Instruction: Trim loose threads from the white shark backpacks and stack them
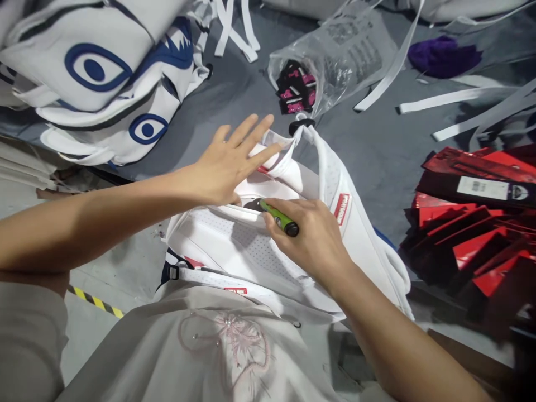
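Two bare hands work on a white mesh-panelled fabric backpack (251,251) lying at the edge of a grey table (377,151). The left hand (228,164) lies flat and spread open, pressing the bag's top flap. The right hand (312,237) is closed around a green-handled cutting tool (278,218), its dark tip touching the bag's seam.

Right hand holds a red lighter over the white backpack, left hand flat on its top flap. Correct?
Not quite: the lighter in the right hand is green, not red, per the head view. The rest holds: left hand lies flat on the white backpack.
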`<state>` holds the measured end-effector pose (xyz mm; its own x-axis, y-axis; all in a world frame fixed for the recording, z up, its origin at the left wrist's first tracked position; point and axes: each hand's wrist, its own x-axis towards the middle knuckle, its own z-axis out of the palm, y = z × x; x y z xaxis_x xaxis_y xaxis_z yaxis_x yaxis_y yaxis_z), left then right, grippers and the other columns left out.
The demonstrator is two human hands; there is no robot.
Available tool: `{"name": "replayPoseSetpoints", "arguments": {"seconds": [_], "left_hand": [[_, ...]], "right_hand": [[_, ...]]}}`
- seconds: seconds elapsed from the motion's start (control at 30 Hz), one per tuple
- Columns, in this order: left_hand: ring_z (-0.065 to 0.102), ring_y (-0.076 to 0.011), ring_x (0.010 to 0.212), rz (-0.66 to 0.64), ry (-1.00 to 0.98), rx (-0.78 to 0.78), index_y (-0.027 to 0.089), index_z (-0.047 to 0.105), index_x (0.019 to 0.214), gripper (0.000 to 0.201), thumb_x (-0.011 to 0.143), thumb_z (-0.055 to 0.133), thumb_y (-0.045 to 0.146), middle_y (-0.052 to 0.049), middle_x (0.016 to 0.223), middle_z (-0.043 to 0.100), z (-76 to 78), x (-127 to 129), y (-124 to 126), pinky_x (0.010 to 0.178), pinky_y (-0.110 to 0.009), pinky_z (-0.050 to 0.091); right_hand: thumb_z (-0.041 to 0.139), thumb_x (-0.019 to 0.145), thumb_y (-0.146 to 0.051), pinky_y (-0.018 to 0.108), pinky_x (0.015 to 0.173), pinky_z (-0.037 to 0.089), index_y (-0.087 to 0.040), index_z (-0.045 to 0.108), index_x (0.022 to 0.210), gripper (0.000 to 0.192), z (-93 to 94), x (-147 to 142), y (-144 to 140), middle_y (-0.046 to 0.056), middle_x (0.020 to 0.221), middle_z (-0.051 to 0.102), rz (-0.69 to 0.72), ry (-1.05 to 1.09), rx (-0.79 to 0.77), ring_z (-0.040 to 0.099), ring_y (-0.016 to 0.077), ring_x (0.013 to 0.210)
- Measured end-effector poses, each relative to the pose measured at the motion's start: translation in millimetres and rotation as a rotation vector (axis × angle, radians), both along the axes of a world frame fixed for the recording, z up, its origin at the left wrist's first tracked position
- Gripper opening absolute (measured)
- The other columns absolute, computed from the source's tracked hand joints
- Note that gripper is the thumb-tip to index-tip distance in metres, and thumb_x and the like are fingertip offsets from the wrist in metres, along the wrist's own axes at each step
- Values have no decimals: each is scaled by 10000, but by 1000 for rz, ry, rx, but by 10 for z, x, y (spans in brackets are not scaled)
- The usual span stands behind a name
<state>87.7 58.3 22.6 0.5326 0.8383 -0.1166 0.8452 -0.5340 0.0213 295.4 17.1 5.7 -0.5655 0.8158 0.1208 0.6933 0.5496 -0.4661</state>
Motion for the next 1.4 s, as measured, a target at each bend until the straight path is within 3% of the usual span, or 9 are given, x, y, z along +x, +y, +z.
{"name": "replayPoseSetpoints", "arguments": {"seconds": [0.1,0.23,0.43,0.63,0.9,1.1,1.4], "left_hand": [[24,-490,1530,108,69,31,227,0,1616,1264,710,806,586,-247,1670,-67,29,-49,-99,1100,-721,231],[77,-461,1531,177,206,55,225,-12,1615,1310,676,884,398,-236,1674,-47,53,32,-175,1054,-669,373],[257,-494,1447,169,239,-34,237,-63,1612,1333,652,861,194,-249,1670,-47,102,42,-115,975,-601,489],[276,-449,1449,90,171,-142,294,-129,1595,1199,760,728,217,-207,1681,-51,175,-116,-58,1013,-567,474],[269,-412,1473,11,116,-178,313,-187,1574,1198,761,692,280,-188,1683,-75,181,-233,-7,1010,-464,477],[286,-398,1454,27,156,-214,288,-156,1584,1195,732,673,168,-208,1680,-63,217,-200,-3,1007,-481,478],[277,-403,1449,53,139,-208,285,-113,1596,1168,737,651,79,-209,1681,-40,183,-177,-9,993,-473,479]], "right_hand": [[561,924,-269,392,769,488,-189,743,1028,225,-88,-67,-37,72,875,766,21,131,-10,715,254,785],[555,930,-266,402,818,487,-209,727,1083,237,-220,-186,-54,62,925,767,25,251,-4,714,251,855],[567,925,-266,429,836,488,-204,735,1063,227,-258,-177,-29,71,928,769,27,293,-24,715,262,849],[589,924,-274,423,851,478,-210,729,1092,228,-187,-98,-27,62,974,780,108,369,-100,726,249,870],[600,915,-251,415,809,488,-204,738,1062,207,-185,-179,-24,67,926,782,95,343,-50,729,249,820],[612,920,-266,411,861,495,-221,731,1122,239,-208,-336,-32,49,1035,780,108,430,-158,725,250,922],[597,928,-266,408,839,488,-185,735,1129,256,-211,-387,-55,69,977,782,100,374,-134,722,249,860]]}}
